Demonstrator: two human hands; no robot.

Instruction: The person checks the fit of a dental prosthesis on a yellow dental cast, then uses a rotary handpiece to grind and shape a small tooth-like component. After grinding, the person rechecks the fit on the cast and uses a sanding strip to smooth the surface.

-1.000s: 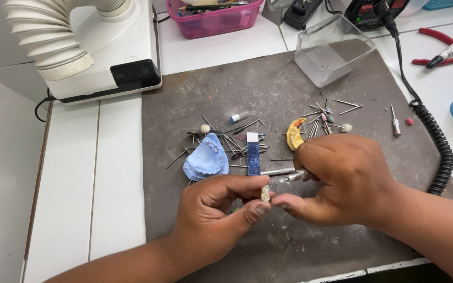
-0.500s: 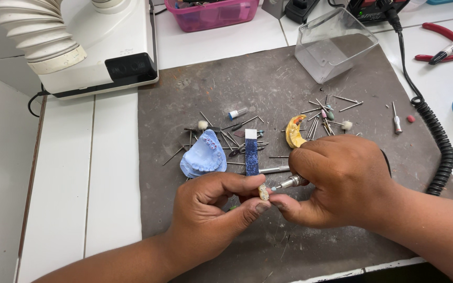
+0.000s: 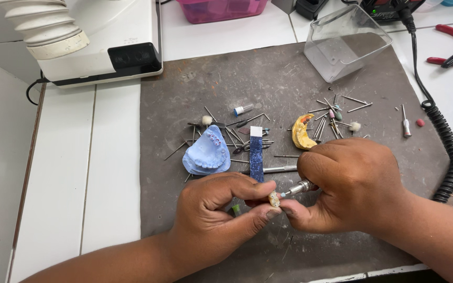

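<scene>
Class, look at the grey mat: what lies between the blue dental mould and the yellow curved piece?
In the head view, a dark blue strip with a white end lies between the blue dental mould and the yellow curved piece, among scattered thin metal bits.

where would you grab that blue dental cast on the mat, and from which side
Probably take the blue dental cast by its rounded outer edges, thumb on one side and fingers on the other, coming from above and from the left. It lies flat on the grey mat with its teeth facing up. Loose burs crowd its right side, while the mat to its left is barer.
</scene>
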